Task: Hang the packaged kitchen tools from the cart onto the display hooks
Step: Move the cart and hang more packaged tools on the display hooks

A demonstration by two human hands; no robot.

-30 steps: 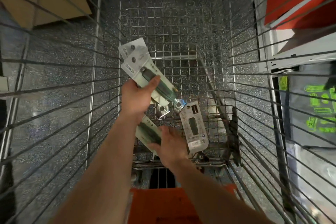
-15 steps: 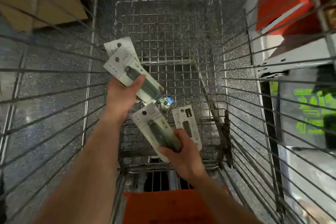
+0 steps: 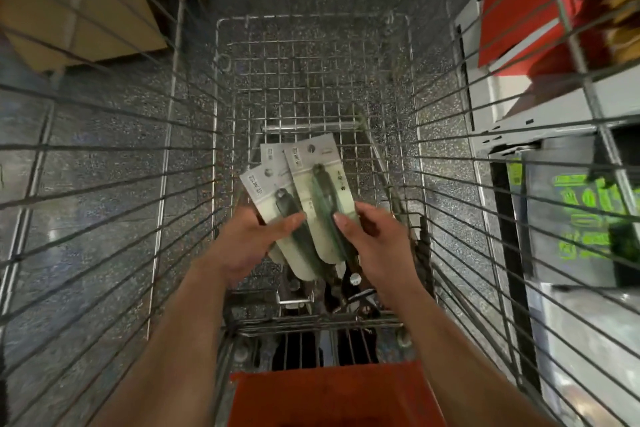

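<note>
I look down into a wire shopping cart (image 3: 221,107). Above its floor I hold a fanned stack of carded kitchen tool packages (image 3: 304,198), pale cards with dark green-handled tools and hang holes at the top. My left hand (image 3: 249,243) grips the stack from the left, thumb across the front of the leftmost card. My right hand (image 3: 374,239) grips the rightmost package at its right edge, thumb on the blister. The lower ends of the cards are hidden between my hands.
The cart's wire sides rise on the left and right. An orange handle part (image 3: 332,395) is near me. Cardboard boxes (image 3: 79,17) lie on the floor at the upper left. A shelf with red packs (image 3: 526,7) and green-printed packages (image 3: 585,215) stands on the right.
My right hand lifted a package from the cart floor and brought it up against the packages in my left hand. Both hands now meet at the cart's middle; the white package on the floor is hidden.
</note>
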